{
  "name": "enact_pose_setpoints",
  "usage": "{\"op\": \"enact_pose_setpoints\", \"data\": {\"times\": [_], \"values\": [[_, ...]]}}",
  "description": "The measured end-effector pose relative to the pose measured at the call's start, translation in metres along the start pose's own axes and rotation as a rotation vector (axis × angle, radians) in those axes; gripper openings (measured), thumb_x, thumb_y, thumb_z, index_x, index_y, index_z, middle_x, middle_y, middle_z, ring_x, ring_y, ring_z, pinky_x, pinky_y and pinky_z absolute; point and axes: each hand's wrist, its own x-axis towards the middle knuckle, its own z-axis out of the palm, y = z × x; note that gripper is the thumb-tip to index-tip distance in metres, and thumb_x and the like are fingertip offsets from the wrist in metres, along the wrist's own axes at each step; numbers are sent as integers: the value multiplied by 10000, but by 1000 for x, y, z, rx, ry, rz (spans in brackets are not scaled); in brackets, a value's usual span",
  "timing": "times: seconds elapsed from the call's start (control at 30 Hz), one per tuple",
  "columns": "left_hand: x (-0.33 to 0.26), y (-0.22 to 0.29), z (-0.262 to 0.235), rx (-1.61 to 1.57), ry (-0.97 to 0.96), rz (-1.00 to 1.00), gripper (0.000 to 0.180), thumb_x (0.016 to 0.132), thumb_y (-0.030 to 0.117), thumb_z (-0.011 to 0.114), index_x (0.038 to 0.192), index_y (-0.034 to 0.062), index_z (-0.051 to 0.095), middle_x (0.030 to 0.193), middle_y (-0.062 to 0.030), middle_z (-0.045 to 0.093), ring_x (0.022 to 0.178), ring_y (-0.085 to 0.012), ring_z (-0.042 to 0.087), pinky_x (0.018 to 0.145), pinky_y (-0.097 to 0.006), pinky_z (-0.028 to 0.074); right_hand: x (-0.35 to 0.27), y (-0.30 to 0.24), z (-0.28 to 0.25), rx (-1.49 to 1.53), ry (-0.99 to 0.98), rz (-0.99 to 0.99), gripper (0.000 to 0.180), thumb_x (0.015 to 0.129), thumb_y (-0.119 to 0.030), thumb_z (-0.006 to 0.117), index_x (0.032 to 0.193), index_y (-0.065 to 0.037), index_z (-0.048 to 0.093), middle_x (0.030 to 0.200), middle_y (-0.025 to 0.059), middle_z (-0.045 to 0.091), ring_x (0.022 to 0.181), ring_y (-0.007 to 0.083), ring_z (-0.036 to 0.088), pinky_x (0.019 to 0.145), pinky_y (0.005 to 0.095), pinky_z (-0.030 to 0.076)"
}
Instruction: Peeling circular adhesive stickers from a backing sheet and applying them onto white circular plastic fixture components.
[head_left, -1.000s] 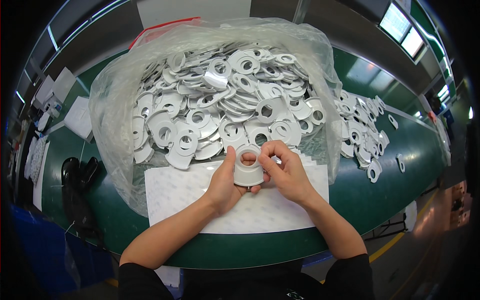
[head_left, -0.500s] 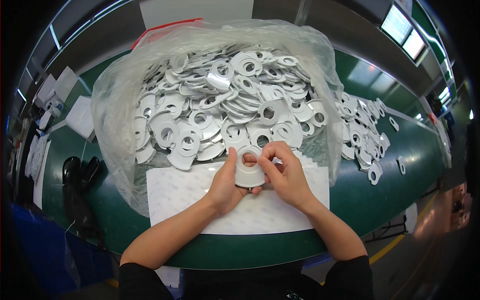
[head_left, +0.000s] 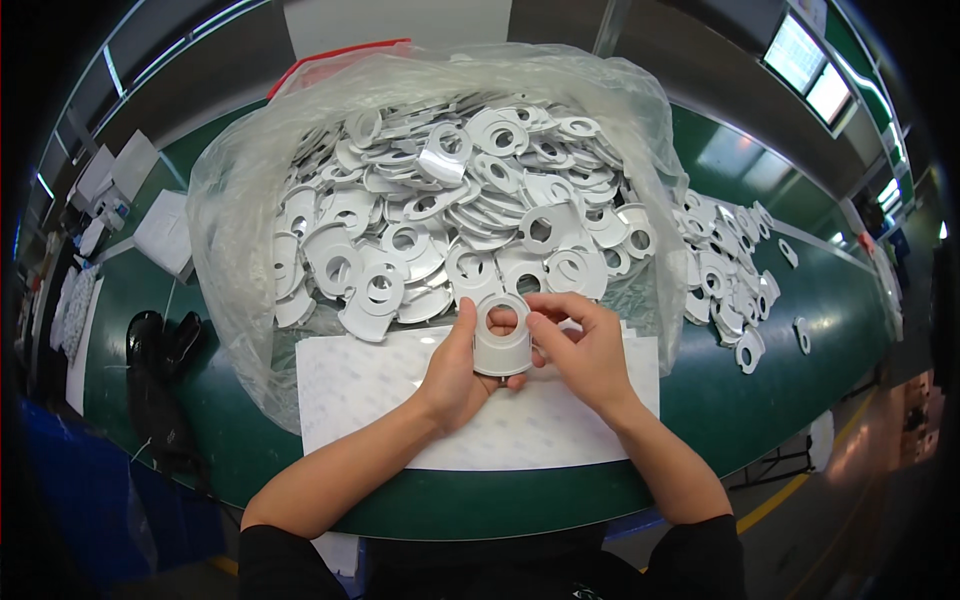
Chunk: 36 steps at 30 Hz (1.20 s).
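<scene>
Both forearms are bare from the wrists to the elbows, where black sleeves are pushed up, and the left hand [head_left: 455, 375] and right hand [head_left: 590, 350] wear no gloves, rings or watch.

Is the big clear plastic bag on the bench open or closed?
Open. The plastic bag has its mouth spread wide, leaving the heap of white ring-shaped parts inside uncovered, just behind the part both hands hold.
</scene>
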Motion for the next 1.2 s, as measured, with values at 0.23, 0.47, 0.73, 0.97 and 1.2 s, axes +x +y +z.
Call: {"op": "enact_pose_setpoints", "data": {"times": [0.23, 0.47, 0.73, 0.97, 1.2], "values": [[2, -6, 1, 209, -61, 34, 686, 936, 592, 98, 1159, 62, 471, 995, -101, 579, 844, -187, 558, 637, -299, 420, 7, 8, -7, 45, 22, -29, 178, 794, -83, 615, 892, 62, 641, 680, 57, 587, 510, 84, 544, 468, 213, 450], [-2, -10, 3, 369, -30, 45, 759, 903, 646, 62, 1141, 60, 482, 945, -65, 587, 727, -105, 538, 572, -215, 402, 2, -6, -3, 47, 18, 49, 159, 795, -97, 648, 747, 43, 592, 667, 59, 594, 490, 81, 541, 403, 220, 425], [-4, -8, 8, 469, -75, 12, 741, 894, 652, 31, 1097, 88, 467, 855, -52, 577, 657, -104, 510, 503, -215, 380, -2, -5, 0, -649, 216, -221, 369, 682, -308, 761, 617, -43, 512, 590, 27, 532, 536, 164, 522, 462, 311, 411], [-3, -6, 3, 338, -1, -33, 730, 879, 682, 63, 1055, 97, 462, 853, -66, 579, 692, -136, 560, 506, -233, 387, -4, -11, -11, -727, 64, -426, 334, 650, -304, 762, 694, -51, 547, 690, 59, 558, 677, 217, 544, 579, 344, 438], [-3, 0, 5, 228, -26, -112, 745, 865, 708, 101, 1016, 82, 475, 855, -81, 589, 736, -171, 605, 485, -234, 360, -3, -15, -19, -610, -60, -236, 186, 765, -162, 670, 763, 2, 581, 737, 113, 610, 744, 255, 592, 640, 361, 457]]}}
